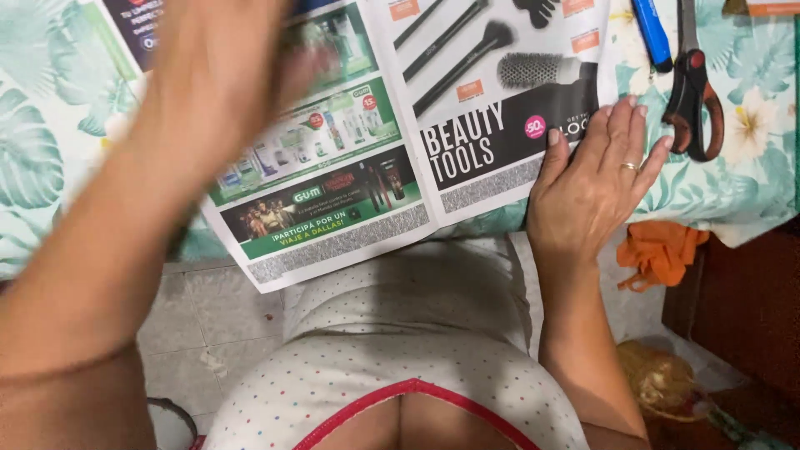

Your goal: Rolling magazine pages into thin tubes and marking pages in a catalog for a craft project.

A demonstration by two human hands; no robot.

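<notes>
- Open advertising leaflet point(392, 125), lying flat on a leaf-and-flower tablecloth point(750, 158), near edge hanging over the table's front.
- Right hand point(596, 179) pressed flat on the leaflet's lower right corner, fingers spread, a ring on one finger; nothing pinched.
- Left hand point(221, 71) raised above the leaflet's left page, blurred by motion; cannot tell whether the fingers are spread or curled, nor whether touching the paper.
- Upper part of the left page hidden behind that hand and forearm; top of the leaflet cut off by the picture's edge.
- Scissors point(692, 92) with red-and-black handles just beside the right hand's fingertips, apart from them, blades cut off at the top.
- Blue pen point(652, 33) left of the scissors, partly out of view.
- Orange cloth point(662, 250) below the table edge, hard to make out.
</notes>
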